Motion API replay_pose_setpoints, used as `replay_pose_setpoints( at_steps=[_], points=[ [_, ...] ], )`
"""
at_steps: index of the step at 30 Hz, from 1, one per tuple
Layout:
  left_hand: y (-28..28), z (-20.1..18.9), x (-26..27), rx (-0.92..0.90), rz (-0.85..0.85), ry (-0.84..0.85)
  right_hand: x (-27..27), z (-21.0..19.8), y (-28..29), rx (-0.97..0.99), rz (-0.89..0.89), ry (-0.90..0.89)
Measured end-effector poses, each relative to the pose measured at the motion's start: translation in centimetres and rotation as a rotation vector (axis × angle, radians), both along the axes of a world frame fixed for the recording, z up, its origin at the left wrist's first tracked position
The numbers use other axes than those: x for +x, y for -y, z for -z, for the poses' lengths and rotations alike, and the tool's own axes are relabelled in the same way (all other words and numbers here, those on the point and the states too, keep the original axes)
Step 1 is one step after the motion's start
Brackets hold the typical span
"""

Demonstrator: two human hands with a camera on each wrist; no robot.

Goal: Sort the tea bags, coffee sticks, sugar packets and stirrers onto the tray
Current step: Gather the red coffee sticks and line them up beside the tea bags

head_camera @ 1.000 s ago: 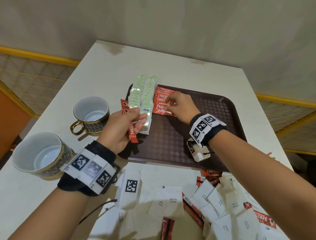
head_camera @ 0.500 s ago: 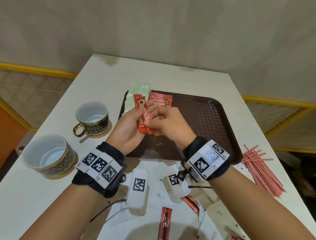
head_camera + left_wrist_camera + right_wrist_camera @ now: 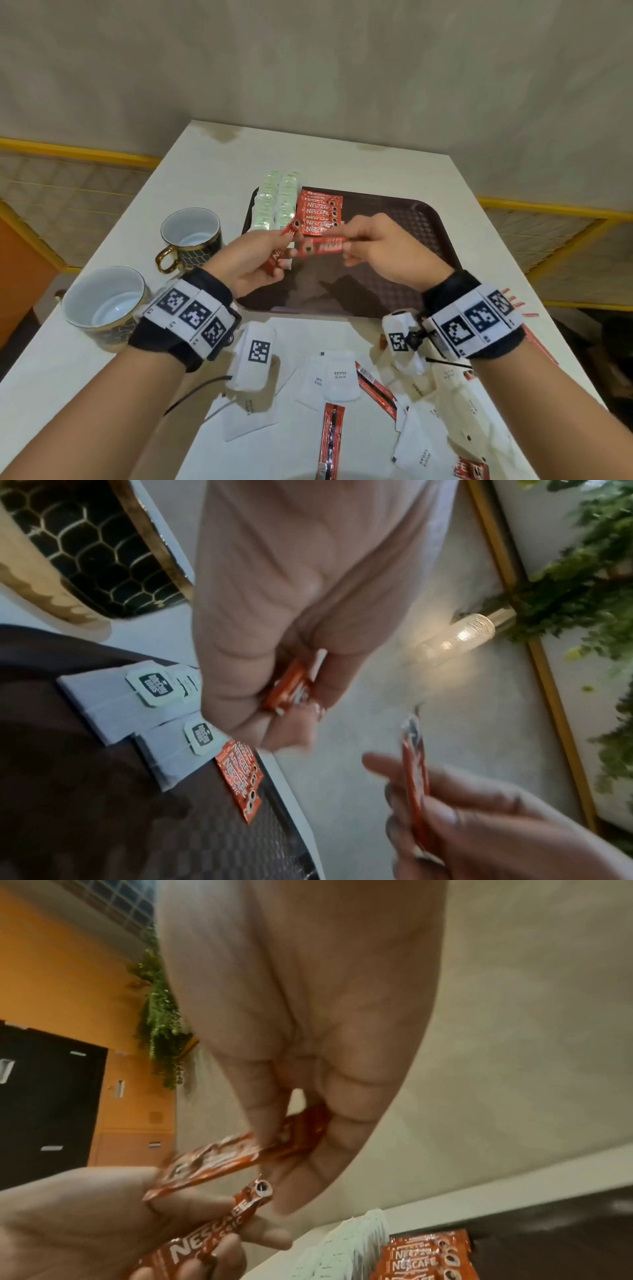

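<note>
Above the brown tray [image 3: 411,222] my left hand [image 3: 274,240] grips a red coffee stick [image 3: 278,255], upright and tilted. My right hand [image 3: 349,240] pinches a second coffee stick [image 3: 322,246] by its right end and holds it level, close beside the first. The right wrist view shows that pinch [image 3: 291,1139] on the stick [image 3: 212,1161]. At the tray's far left lie two rows of pale green tea bags [image 3: 274,205] and a row of several coffee sticks [image 3: 320,214]. White sugar packets [image 3: 342,377] and loose coffee sticks [image 3: 332,431] lie on the table in front of the tray.
Two gold-trimmed cups stand left of the tray, one near [image 3: 102,305] and one farther [image 3: 190,233]. Red stirrers [image 3: 513,303] show behind my right wrist at the table's right edge. The white table [image 3: 342,161] ends at a wall beyond.
Half a second ago both hands held the sticks together in front of me. My right hand has since drawn one stick off to the right and turned it level.
</note>
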State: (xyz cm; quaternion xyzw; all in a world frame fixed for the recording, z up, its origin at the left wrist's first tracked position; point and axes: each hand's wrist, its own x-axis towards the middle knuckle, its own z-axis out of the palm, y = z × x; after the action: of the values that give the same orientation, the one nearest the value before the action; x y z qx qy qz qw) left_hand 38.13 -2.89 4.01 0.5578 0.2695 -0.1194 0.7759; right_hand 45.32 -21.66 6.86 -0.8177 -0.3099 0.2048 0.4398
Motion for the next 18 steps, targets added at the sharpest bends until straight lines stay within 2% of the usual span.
replay_pose_setpoints(
  at_steps=[3, 8, 15, 18],
  points=[
    [0.2, -0.8, 0.1, -0.023, 0.160, -0.015, -0.7, -0.4, 0.1, -0.216, -0.145, 0.276],
    [1.3, -1.5, -0.6, -0.137, 0.433, -0.001, -0.7, -0.4, -0.2, -0.126, -0.085, 0.314],
    [1.4, -0.7, -1.0, -0.182, 0.526, 0.081, 0.0, -0.3, 0.8, -0.069, 0.019, 0.182],
    [1.4, -0.6, -1.0, -0.186, 0.539, 0.089, 0.2, -0.5, 0.9, 0.032, 0.021, -0.038]
  ],
)
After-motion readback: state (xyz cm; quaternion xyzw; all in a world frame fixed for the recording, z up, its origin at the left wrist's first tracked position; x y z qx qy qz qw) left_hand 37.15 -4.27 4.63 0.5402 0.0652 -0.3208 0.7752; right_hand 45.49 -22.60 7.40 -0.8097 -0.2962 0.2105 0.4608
